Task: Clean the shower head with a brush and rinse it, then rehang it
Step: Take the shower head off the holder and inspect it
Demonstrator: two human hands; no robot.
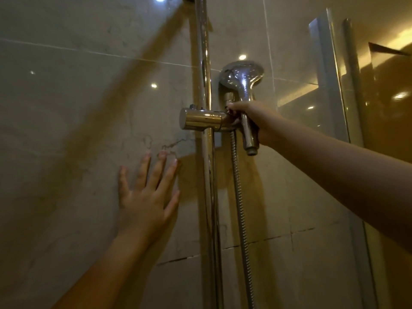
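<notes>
We have the shower head (242,80) up at the chrome holder (201,120) on the vertical rail (206,63), its round face turned toward the tiled wall (66,108) and its handle running down past the holder's right end. Our right hand (252,121) is wrapped around that handle, fingers closed on it right where it meets the holder. Whether the handle is seated in the holder or only held against it we cannot tell, because our fingers cover the joint. The metal hose (239,197) drops from just below the holder, while the handle's lower end looks bare and threaded, so how the two connect is unclear from here. Our left hand (147,197) is flat on the wall to the left of the rail, fingers spread and holding nothing, likely bracing us. No brush and no running water are in view. We judge this to be either the lift-off at the start or the rehanging at the end; nothing visible settles which, so scrubbing and rinsing may still lie ahead. A glass panel (334,85) stands to the right.
</notes>
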